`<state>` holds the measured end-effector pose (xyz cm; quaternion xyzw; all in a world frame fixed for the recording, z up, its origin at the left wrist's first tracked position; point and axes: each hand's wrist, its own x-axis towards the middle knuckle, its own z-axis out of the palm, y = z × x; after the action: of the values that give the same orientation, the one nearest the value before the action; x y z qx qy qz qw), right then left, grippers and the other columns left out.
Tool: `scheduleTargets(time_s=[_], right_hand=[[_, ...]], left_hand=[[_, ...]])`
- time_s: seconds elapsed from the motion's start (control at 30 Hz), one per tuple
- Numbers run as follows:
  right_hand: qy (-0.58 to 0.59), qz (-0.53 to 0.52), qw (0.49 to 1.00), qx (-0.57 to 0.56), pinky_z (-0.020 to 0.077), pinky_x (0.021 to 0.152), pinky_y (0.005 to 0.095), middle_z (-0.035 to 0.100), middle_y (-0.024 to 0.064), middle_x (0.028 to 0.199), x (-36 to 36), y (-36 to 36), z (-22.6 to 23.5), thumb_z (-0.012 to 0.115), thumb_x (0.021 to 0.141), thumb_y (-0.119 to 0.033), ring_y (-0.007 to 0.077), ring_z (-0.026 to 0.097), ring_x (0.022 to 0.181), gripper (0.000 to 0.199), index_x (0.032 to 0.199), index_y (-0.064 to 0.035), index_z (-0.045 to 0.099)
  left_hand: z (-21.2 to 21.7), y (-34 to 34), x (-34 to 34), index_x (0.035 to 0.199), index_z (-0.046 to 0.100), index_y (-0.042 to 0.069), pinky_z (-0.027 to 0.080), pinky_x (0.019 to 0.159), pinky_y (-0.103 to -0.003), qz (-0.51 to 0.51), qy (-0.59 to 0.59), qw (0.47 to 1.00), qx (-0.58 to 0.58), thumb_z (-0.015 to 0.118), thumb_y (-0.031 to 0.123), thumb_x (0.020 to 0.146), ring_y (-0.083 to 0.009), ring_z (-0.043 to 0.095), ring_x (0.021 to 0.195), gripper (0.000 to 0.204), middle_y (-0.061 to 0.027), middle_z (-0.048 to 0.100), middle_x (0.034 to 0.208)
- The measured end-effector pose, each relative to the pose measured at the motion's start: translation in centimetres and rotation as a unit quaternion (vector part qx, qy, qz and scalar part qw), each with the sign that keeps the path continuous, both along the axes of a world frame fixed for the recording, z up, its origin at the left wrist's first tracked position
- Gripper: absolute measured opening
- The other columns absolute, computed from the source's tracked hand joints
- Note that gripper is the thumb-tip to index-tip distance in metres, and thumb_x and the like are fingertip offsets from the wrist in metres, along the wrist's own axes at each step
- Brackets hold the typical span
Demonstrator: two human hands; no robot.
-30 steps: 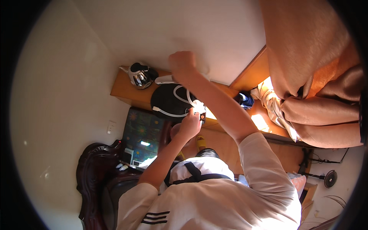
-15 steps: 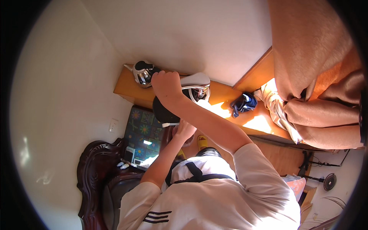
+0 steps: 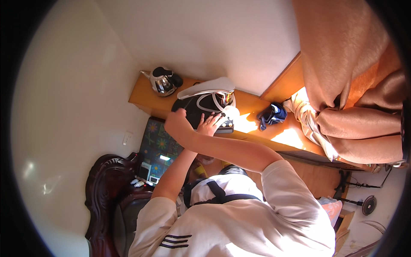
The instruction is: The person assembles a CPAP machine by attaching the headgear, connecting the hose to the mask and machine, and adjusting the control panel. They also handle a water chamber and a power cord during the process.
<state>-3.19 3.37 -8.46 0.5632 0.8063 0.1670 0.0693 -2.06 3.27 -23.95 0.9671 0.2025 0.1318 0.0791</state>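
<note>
A black appliance [image 3: 193, 105] with a white curved top piece [image 3: 209, 87], a looped white cord [image 3: 203, 101] and several small round buttons stands on an orange-brown wooden ledge [image 3: 145, 92]. My left hand [image 3: 209, 124] lies on its near edge beside the buttons, fingers stretched and spread. Crossing over my left forearm, my right arm reaches to the appliance's left end. There my right hand [image 3: 176, 122] is closed, with the thumb side up. What it holds, if anything, is hidden. Left of the appliance sits a shiny metal kettle [image 3: 162, 83] with a black handle.
A dark blue cloth [image 3: 272, 116] lies on the ledge to the right, near a brown curtain [image 3: 342, 55]. Below left are a flower-patterned surface [image 3: 160, 143] and a carved dark wooden chair [image 3: 100, 180]. A wall socket [image 3: 127, 138] is at left.
My left hand has moved up and right from below the appliance onto its near edge. My right hand has come down from beside the kettle, uncovering it and more of the appliance.
</note>
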Motion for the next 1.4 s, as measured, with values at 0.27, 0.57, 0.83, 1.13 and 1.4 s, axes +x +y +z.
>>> scheduleTargets(time_s=[0.27, 0.57, 0.83, 1.13, 1.4], right_hand=[[0.333, 0.089, 0.924, 0.167, 0.0543, 0.072, 0.0333, 0.062, 0.0033, 0.096, 13.7, -9.0, -0.3, 0.066, 0.072, -0.014, 0.0224, 0.064, 0.095, 0.018, 0.089, -0.0089, 0.069], [0.259, -0.025, 0.96, 0.108, 0.0402, 0.101, 0.043, 0.054, 0.0022, 0.129, 18.4, -12.2, -8.9, 0.063, 0.078, -0.014, 0.0225, 0.05, 0.121, 0.04, 0.118, -0.0128, 0.063], [0.413, -0.069, 0.892, 0.172, 0.0399, 0.101, 0.0459, 0.049, 0.0128, 0.134, 15.6, -13.3, -9.7, 0.068, 0.077, -0.008, 0.0296, 0.051, 0.117, 0.04, 0.116, -0.0121, 0.063], [0.442, -0.068, 0.881, 0.153, 0.0433, 0.094, 0.0415, 0.057, 0.0103, 0.124, 16.0, -13.8, -9.7, 0.067, 0.077, -0.005, 0.0301, 0.056, 0.107, 0.033, 0.11, -0.0102, 0.065], [0.456, -0.086, 0.873, 0.15, 0.0449, 0.09, 0.0387, 0.062, 0.0083, 0.115, 16.3, -14.6, -9.8, 0.066, 0.075, 0.0, 0.0286, 0.058, 0.103, 0.034, 0.108, -0.0098, 0.065]], left_hand=[[2.9, 0.3, -2.2, 0.138, 0.047, 0.012, 0.017, 0.115, -0.056, 0.011, 0.004, 0.999, -0.043, 0.047, 0.015, 0.091, -0.0251, 0.038, 0.135, 0.048, -0.0023, 0.04, 0.148], [6.3, -0.1, -2.7, 0.137, 0.046, 0.008, 0.024, 0.114, -0.05, 0.019, 0.043, 0.998, -0.038, 0.075, 0.021, 0.074, -0.0273, 0.036, 0.135, 0.07, -0.0056, 0.039, 0.147], [7.7, -1.7, -7.7, 0.093, 0.069, 0.01, 0.037, 0.097, -0.047, 0.185, -0.091, 0.977, 0.044, 0.076, 0.016, 0.071, -0.0273, 0.051, 0.107, 0.024, -0.0073, 0.056, 0.1], [7.3, 2.0, -8.4, 0.085, 0.064, 0.009, 0.041, 0.076, -0.035, 0.107, 0.002, 0.993, 0.049, 0.065, 0.009, 0.075, -0.0214, 0.057, 0.079, 0.01, -0.0039, 0.054, 0.081], [7.0, 7.2, -5.8, 0.088, 0.062, 0.007, 0.042, 0.074, -0.035, 0.137, -0.072, 0.976, 0.153, 0.058, 0.008, 0.074, -0.0226, 0.057, 0.075, 0.015, -0.0069, 0.053, 0.083]])
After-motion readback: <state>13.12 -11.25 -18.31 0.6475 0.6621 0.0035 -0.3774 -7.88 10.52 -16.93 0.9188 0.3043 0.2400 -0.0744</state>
